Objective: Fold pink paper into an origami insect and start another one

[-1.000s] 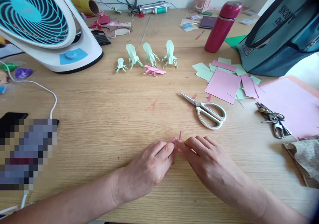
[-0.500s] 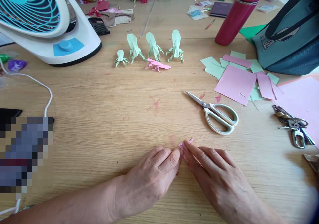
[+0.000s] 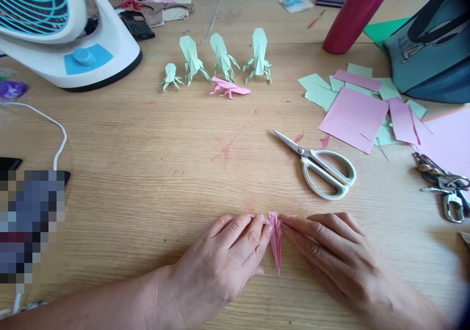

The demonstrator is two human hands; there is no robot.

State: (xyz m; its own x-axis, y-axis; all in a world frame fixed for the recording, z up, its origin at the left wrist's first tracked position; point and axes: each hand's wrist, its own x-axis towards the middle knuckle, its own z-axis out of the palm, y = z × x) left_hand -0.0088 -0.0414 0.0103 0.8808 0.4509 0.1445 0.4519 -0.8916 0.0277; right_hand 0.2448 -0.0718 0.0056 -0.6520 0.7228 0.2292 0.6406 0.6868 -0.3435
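A pink folded-paper figure (image 3: 276,247) lies between my two hands near the front of the table, its long pointed end toward me and thin points sticking out to both sides. My left hand (image 3: 229,256) pinches its left side, fingers closed over the left point. On the right point, the fingertips of my right hand (image 3: 332,254) are pressed together. White-handled scissors (image 3: 312,166) rest just beyond my right hand. Farther back stand several light green folded-paper insects (image 3: 222,58), with a pink one (image 3: 230,88) in front of them.
Pink and green paper pieces (image 3: 354,117) overlap at the right, near a bunch of keys (image 3: 442,180). A red bottle (image 3: 356,16) and a blue-grey bag (image 3: 429,56) stand behind. On the left are a white fan (image 3: 103,60) and a white cable (image 3: 60,124).
My fingers have shifted apart to the two sides of the pink figure, uncovering its long body. Its right point has swung down from upright to sideways. The camera view has tipped downward.
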